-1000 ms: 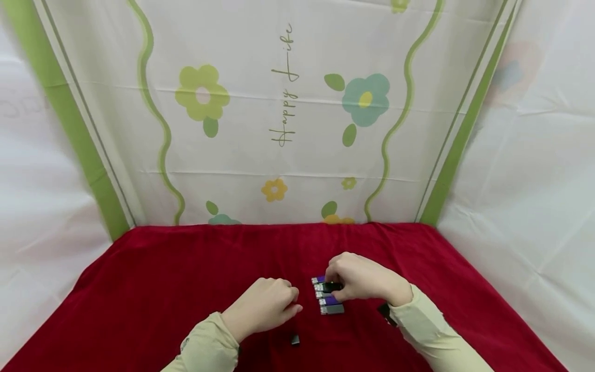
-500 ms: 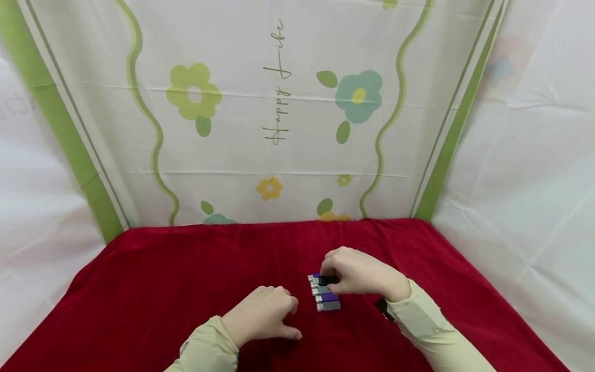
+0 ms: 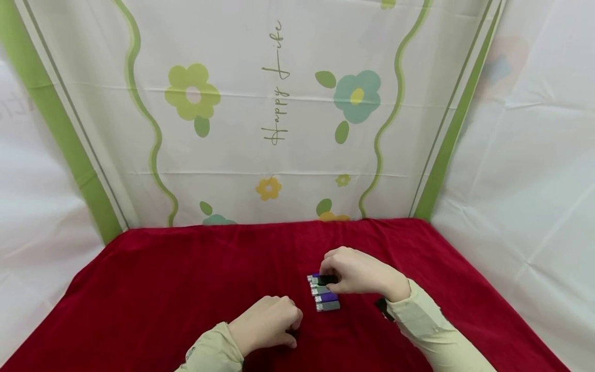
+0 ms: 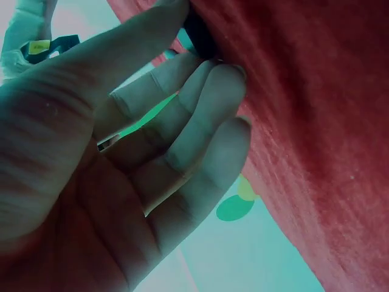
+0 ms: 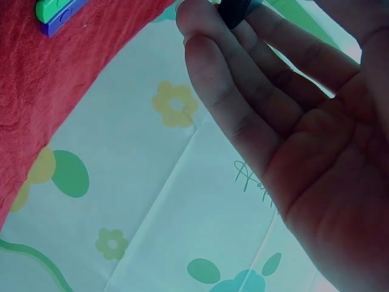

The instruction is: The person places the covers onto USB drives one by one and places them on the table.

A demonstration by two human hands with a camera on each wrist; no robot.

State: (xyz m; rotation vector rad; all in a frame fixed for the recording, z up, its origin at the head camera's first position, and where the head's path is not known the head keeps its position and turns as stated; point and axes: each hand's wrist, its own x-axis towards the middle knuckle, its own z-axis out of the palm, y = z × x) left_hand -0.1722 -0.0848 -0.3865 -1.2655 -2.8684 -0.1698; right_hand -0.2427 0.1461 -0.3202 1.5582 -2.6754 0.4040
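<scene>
My right hand (image 3: 360, 271) pinches a black USB stick (image 3: 327, 280) between thumb and fingers, its metal plug pointing left. Just under it lies a row of USB sticks, among them a purple stick (image 3: 329, 297) and a grey stick (image 3: 331, 306) at the near end. The far part of the row is partly hidden by the hand. Lower left, my left hand (image 3: 267, 324) is down at the cloth. In the left wrist view its thumb and fingertips close around a small dark cap (image 4: 200, 36), which the hand mostly covers in the head view.
A red cloth (image 3: 186, 289) covers the table. White curtains with printed flowers rise behind it, and white sheets (image 3: 520, 206) hang at both sides. In the right wrist view a green stick (image 5: 51, 7) shows beside a purple one.
My left hand has moved down over the dark cap that lay in sight on the cloth, and its fingers have come together around it. The right hand keeps its hold on the black USB stick.
</scene>
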